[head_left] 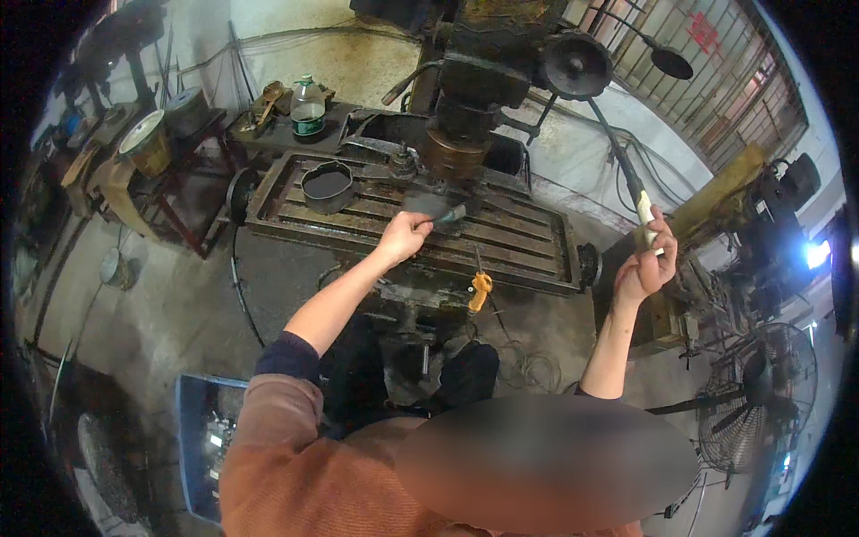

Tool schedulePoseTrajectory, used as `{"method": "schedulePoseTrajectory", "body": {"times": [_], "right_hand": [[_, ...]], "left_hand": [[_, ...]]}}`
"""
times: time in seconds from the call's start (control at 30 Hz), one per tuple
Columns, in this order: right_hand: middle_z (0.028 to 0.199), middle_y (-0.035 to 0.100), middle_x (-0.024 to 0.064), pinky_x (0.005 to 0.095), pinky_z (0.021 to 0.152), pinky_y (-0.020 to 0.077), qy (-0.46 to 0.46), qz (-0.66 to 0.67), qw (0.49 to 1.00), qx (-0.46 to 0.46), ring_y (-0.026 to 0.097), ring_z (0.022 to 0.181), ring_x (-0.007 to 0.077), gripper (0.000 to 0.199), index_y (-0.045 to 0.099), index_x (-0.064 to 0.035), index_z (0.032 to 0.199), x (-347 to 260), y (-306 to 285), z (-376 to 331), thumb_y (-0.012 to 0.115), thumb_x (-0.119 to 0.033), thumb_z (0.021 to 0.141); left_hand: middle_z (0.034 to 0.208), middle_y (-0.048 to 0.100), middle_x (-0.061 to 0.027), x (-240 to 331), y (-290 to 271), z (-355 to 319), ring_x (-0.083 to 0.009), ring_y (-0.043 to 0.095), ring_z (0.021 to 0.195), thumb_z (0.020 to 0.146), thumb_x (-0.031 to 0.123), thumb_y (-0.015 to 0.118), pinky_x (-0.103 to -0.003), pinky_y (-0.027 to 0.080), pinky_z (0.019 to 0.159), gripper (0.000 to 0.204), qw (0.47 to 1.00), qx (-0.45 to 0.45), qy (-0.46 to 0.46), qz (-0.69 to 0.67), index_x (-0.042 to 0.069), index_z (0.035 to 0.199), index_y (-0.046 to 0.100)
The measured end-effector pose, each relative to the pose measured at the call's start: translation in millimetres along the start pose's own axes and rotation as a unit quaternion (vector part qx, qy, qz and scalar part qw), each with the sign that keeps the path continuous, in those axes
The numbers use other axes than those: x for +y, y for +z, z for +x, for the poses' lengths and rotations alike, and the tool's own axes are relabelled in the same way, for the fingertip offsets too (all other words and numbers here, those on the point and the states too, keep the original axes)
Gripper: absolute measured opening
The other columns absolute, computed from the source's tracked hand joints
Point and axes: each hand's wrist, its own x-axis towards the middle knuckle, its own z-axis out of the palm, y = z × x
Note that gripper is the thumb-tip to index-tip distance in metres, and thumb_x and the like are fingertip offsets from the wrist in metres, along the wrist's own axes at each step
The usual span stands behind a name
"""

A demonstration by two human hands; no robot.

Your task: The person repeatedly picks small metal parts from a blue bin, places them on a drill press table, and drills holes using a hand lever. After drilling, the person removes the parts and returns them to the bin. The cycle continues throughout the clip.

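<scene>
So, my left hand (403, 235) out over slotted machine desk (528, 237), grip clamped on brush (445, 215). Brush long axis runs up-right from grip, bristle end pointing toward dark workpiece (428, 204) under spindle head (456, 148), pretty much touching it. Right hand (646, 264) well apart, off right of desk, grip wrapped on pale-tipped lever handle (642, 215), which slants up-left. Left hand clearly nearer workpiece. Round black bowl (327, 185) further left on desk.
</scene>
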Motion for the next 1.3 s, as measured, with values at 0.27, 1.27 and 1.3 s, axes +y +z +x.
{"method": "schedulePoseTrajectory", "body": {"times": [0.27, 1.27, 1.3], "right_hand": [[0.089, 0.055, 0.0139, 0.0529, 0.101, 0.0244, -0.005, -0.012, 1.000, 0.015, 0.046, 0.112, 0.0392, 0.014, 0.039, -0.0039, 0.068, 3.8, -2.4, -8.6, 0.036, 0.002, 0.056], [0.090, 0.059, 0.0113, 0.0445, 0.100, 0.0309, -0.036, -0.102, 0.993, -0.043, 0.051, 0.112, 0.0350, 0.021, 0.040, -0.0031, 0.071, -9.1, -11.0, 18.1, 0.032, 0.013, 0.059], [0.090, 0.059, 0.0112, 0.0447, 0.100, 0.0311, -0.040, -0.091, 0.994, -0.050, 0.050, 0.113, 0.0351, 0.021, 0.040, -0.0032, 0.071, -10.2, -11.5, 21.3, 0.032, 0.013, 0.060]], "left_hand": [[0.060, 0.057, -0.0078, 4.6, -36.2, -13.5, -0.0163, 0.056, 0.051, 0.084, 0.020, 0.055, -0.032, 0.043, 0.051, 0.028, 0.992, 0.027, 0.036, 0.115, 0.003, 0.105, 0.062], [0.068, 0.063, -0.0168, -4.6, -53.8, -10.1, -0.0191, 0.055, 0.050, 0.083, 0.023, 0.058, -0.033, 0.043, 0.051, 0.034, 0.949, 0.033, 0.141, 0.280, -0.002, 0.106, 0.060], [0.066, 0.062, -0.0161, -2.7, -53.1, -9.9, -0.0183, 0.053, 0.048, 0.084, 0.023, 0.058, -0.033, 0.042, 0.050, 0.034, 0.948, 0.034, 0.147, 0.280, -0.003, 0.106, 0.060]]}}
